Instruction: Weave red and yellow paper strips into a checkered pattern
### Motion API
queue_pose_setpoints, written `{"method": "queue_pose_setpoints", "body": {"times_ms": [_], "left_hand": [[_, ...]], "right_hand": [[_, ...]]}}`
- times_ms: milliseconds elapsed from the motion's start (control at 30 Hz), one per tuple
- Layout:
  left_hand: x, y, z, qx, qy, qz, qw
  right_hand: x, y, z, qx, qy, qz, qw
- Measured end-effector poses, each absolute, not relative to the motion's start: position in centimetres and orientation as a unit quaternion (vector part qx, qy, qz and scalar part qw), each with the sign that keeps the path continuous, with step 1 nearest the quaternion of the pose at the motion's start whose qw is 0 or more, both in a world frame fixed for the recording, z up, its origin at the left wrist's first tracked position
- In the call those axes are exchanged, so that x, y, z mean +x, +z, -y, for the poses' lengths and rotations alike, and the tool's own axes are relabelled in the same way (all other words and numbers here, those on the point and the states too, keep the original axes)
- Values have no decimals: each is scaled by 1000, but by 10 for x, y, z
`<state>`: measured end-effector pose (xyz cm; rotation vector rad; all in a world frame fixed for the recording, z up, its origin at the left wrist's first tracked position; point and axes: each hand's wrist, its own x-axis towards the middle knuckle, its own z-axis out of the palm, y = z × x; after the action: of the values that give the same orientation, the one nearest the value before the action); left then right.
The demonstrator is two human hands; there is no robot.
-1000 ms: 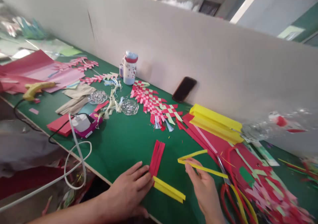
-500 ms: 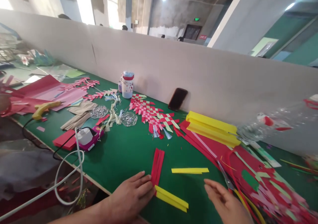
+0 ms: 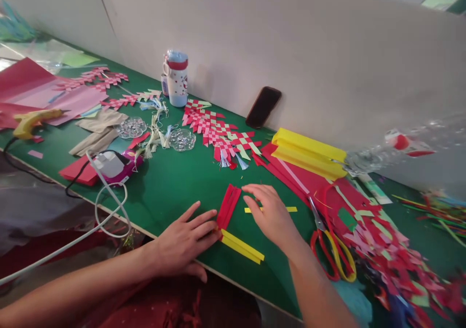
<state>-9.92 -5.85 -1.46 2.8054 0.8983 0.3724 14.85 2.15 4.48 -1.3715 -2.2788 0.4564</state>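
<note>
The left hand (image 3: 185,243) lies flat and open, palm down, on the green table top (image 3: 174,187) near its front edge. Its fingertips press on the near end of the bundle of red paper strips (image 3: 228,204), where that bundle meets the pair of folded yellow paper strips (image 3: 242,246). The red bundle runs away from the person. The yellow pair runs off to the right.

The right hand (image 3: 271,214) is open, fingers spread, palm down, just right of the red bundle. It covers the middle of a single thin yellow paper strip (image 3: 290,209), whose two ends show on either side. Contact cannot be confirmed.

Further right lie scissors with red and yellow handles (image 3: 333,253). Beyond are a stack of folded yellow paper sheets (image 3: 309,152) and woven red-and-white paper pieces (image 3: 222,134). At the partition wall a dark phone (image 3: 262,107) leans and a white bottle with a red band (image 3: 177,78) stands.
</note>
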Motion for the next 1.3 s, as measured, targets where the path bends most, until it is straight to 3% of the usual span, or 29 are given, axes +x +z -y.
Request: {"method": "queue_pose_setpoints", "body": {"times_ms": [300, 600, 933, 1300], "left_hand": [[-100, -15, 65, 909, 137, -377, 109], [-100, -17, 63, 906, 144, -381, 118], [-100, -14, 62, 903, 145, -385, 122], [-99, -19, 62, 896, 161, -396, 122]], "right_hand": [[119, 20, -80, -500, 210, 837, 75], [119, 30, -96, -497, 242, 833, -27], [147, 75, -54, -355, 235, 899, 100], [155, 97, -15, -277, 240, 923, 116]]}}
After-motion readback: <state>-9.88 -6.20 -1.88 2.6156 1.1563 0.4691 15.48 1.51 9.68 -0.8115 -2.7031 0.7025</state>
